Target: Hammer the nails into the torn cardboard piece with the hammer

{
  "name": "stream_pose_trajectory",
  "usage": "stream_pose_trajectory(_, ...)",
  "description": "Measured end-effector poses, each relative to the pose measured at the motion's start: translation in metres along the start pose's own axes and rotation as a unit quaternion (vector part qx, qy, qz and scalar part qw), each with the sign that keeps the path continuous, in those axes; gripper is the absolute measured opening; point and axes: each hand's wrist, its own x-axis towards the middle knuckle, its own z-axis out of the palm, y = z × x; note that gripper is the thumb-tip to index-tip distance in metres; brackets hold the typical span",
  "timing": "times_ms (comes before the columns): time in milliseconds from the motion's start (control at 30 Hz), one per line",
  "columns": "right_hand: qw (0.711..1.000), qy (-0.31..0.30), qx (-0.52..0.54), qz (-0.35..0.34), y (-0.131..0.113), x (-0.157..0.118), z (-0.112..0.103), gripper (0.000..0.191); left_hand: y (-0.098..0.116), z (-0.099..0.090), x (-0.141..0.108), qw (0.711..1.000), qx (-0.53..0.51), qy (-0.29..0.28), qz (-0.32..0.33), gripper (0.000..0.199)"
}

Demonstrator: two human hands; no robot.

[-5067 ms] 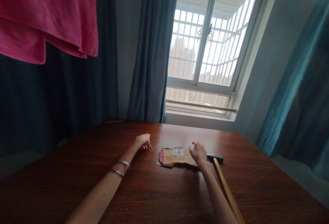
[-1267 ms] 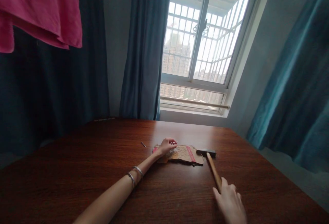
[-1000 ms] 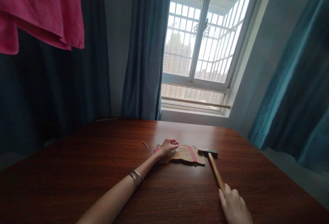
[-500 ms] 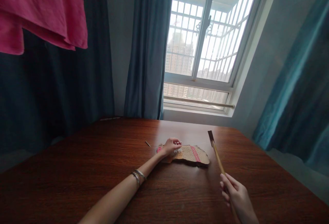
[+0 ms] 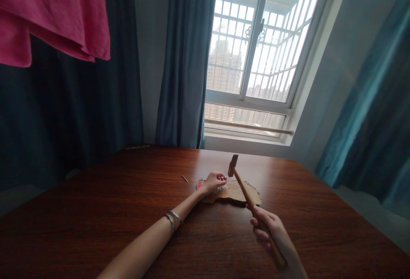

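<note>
A torn, flat piece of brown cardboard [image 5: 235, 191] with many small dark dots and a pink patch at its left end lies on the table. Over its left part is my left hand [image 5: 214, 182], fingers closed in a pinch near a small shiny patch; what they hold is too small to make out. My right hand [image 5: 268, 227] is wrapped round the wooden handle of a hammer [image 5: 246, 194]. The hammer's dark head is raised above the cardboard, just right of my left fingers and not touching them.
A thin metal rod [image 5: 185, 178] lies on the brown wooden table [image 5: 96, 210], left of the cardboard. Behind the table are blue curtains [image 5: 187, 57] and a barred window [image 5: 243, 97]. A pink cloth [image 5: 64, 10] hangs at the upper left.
My right hand has moved left with the hammer, bringing its head from right of the cardboard to near my left fingers. My left hand has stayed in place.
</note>
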Motion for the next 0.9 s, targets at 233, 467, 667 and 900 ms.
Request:
stream_pose_trajectory(233,1.0,0.005,-0.018,-0.017,-0.0005,0.0001,0.0076,0.041,-0.0015,-0.0002,0.0006,1.0,0.016,-0.009,-0.004,0.024)
stream_pose_trajectory(467,1.0,0.005,-0.024,0.0,0.0013,0.0012,0.0094,0.047,0.0023,-0.0009,-0.0009,1.0,0.02,-0.009,-0.009,0.025)
stream_pose_trajectory(667,1.0,-0.006,-0.017,0.01,0.0001,0.0033,0.0108,0.048,0.0024,-0.0001,-0.0014,1.0,0.022,-0.011,-0.013,0.025)
stream_pose_trajectory(900,1.0,-0.019,-0.013,0.005,-0.0006,0.002,0.0107,0.046,0.0021,0.0004,-0.0014,1.0,0.015,-0.011,-0.009,0.024)
